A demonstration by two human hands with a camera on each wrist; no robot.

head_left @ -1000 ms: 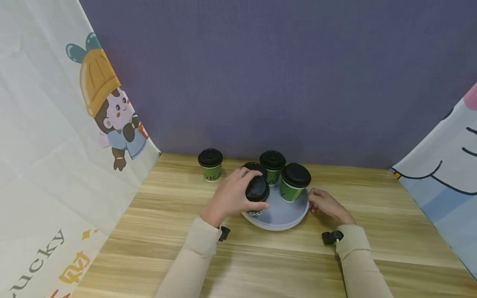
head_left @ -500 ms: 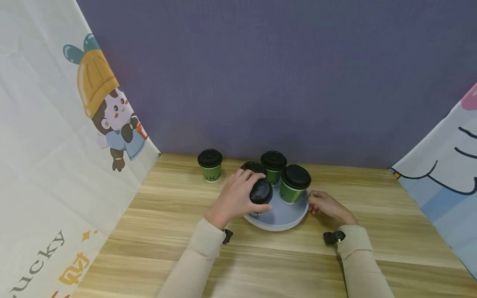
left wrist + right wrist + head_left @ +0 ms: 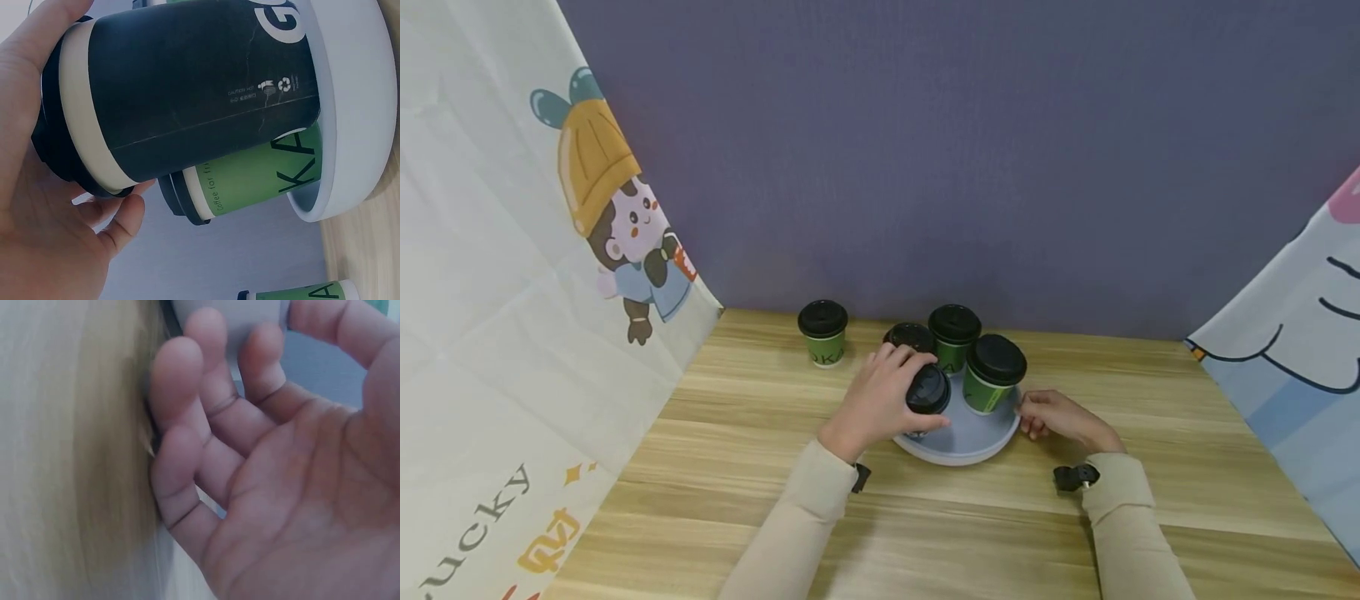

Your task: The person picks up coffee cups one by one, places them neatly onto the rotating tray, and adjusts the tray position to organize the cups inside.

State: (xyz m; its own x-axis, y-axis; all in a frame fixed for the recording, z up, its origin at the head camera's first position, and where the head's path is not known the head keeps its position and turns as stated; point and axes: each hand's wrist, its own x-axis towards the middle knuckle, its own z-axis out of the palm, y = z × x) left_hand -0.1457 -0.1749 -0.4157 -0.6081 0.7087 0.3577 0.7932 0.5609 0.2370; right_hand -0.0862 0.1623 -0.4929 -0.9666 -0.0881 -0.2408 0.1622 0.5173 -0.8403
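My left hand point(image 3: 880, 400) grips a dark paper coffee cup point(image 3: 200, 94) around its black lid, thumb on the near side and fingers over the far side. The cup's base sits inside the rim of a round pale tray point(image 3: 955, 450). Three green coffee cups with black lids share the tray: a back-left cup point(image 3: 912, 335), mostly hidden by the hand, a back cup point(image 3: 953, 354) and a right cup point(image 3: 987, 392). At the tray's right edge, my right hand point(image 3: 1060, 417) pinches the rim between thumb and forefinger, other fingers curled near the tabletop.
Another green lidded cup point(image 3: 825, 346) stands on the wooden table point(image 3: 737, 467), left of the tray. A purple-grey panel point(image 3: 955, 167) rises behind the table. Printed white cloths point(image 3: 497, 250) hang at both sides.
My left hand and the dark cup have shifted slightly right and toward me. The back cup appears slightly farther right. My right hand stays at the tray rim.
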